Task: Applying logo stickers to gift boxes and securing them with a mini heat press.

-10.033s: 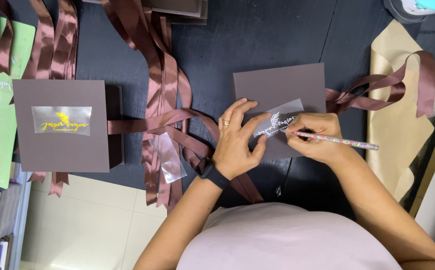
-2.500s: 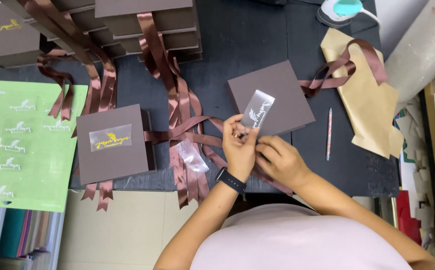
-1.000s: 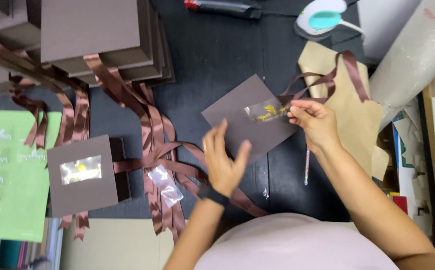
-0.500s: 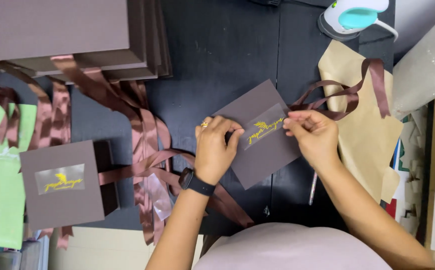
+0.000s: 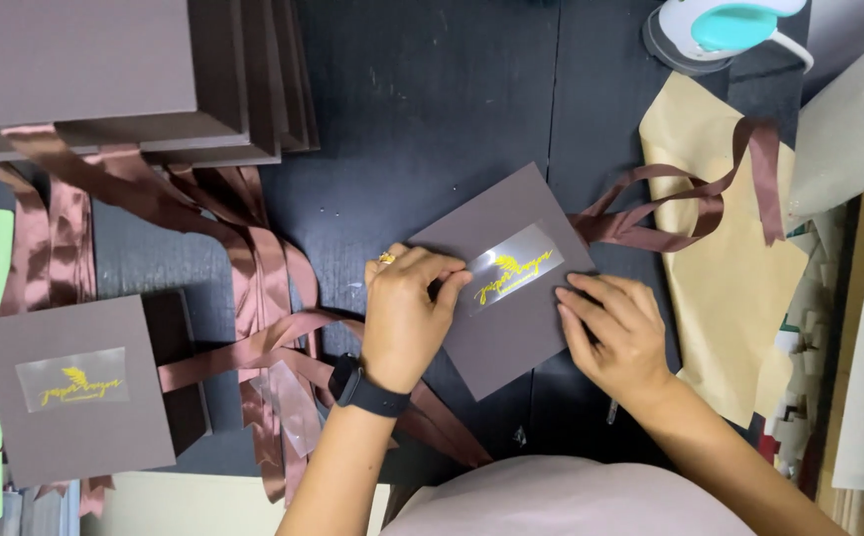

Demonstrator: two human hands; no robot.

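Sticker (image 5: 513, 272) pressed by left hand (image 5: 407, 318); right hand (image 5: 615, 333) flat on brown box (image 5: 507, 280), ribbons (image 5: 253, 298) beside.

I see the card (image 5: 511, 298) lying mid-table with the sticker (image 5: 513, 271) on it — my left hand (image 5: 407, 318) on its left edge, right hand (image 5: 615, 333) at its right; a second card (image 5: 74, 387) far left, stacked boxes (image 5: 124, 74) behind

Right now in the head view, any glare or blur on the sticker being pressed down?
Head view: the clear rectangular sticker with gold script shows a white glare patch at its left half, under the left hand; the script stays readable in shape. Head view: the brown square box lid and right hand are sharp, no motion blur. Head view: lighting is even, shadows soft.
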